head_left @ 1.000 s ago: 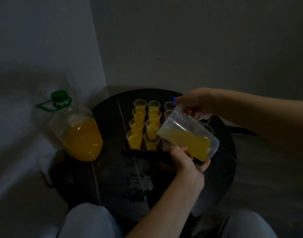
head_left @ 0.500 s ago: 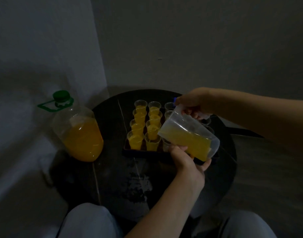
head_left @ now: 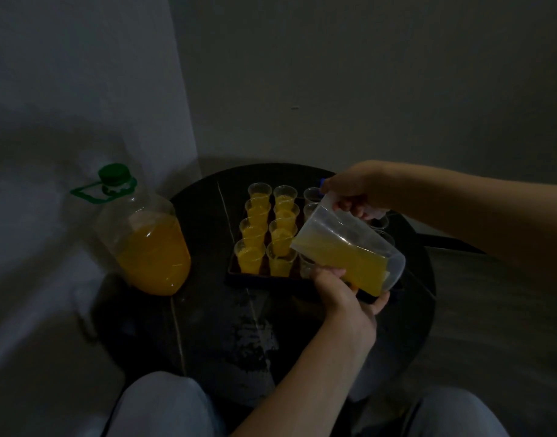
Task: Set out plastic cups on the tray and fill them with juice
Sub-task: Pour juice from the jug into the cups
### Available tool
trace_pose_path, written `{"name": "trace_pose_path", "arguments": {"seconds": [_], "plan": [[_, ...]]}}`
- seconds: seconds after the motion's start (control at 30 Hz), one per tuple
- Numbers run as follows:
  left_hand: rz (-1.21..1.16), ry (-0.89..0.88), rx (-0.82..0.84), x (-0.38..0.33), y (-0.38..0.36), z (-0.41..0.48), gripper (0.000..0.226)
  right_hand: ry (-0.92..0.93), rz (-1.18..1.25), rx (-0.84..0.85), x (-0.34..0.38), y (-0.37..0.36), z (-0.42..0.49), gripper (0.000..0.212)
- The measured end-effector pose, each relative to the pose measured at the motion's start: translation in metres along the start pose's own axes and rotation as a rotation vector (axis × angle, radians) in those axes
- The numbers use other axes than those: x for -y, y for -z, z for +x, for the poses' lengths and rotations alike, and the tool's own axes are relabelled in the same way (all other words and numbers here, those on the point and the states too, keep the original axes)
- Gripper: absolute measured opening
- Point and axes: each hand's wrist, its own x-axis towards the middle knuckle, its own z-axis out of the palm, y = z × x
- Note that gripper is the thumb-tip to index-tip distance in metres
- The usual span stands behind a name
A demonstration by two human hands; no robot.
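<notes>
Dim grey walls are seen behind a round black table [head_left: 207, 326] bearing a dark rectangular tray [head_left: 258, 278]. Little is changed since a second ago: the clear plastic jug [head_left: 343, 244] of orange juice is kept tilted over the tray, gripped at its handle by the right hand [head_left: 353, 187] and cupped underneath by the left hand [head_left: 340, 291]. Eight juice-filled clear plastic cups [head_left: 251, 258] and one green-capped bottle [head_left: 144, 244] are counted.

Bare left hand [head_left: 342, 296], bare right hand [head_left: 356, 187], bare forearms [head_left: 302, 373], light grey trousers [head_left: 163, 405]
</notes>
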Motion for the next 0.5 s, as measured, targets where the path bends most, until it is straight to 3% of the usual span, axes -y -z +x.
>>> {"name": "trace_pose_path", "arguments": {"seconds": [0.2,0.5], "plan": [[0.007,-0.004,0.012,0.001,0.002,0.004,0.041,0.002,-0.012,0.013,0.002,0.003,-0.003,0.018],[0.007,0.001,0.024,0.002,0.001,0.006,0.044,-0.007,0.016,0.002,0.002,0.003,-0.011,0.023]]}}
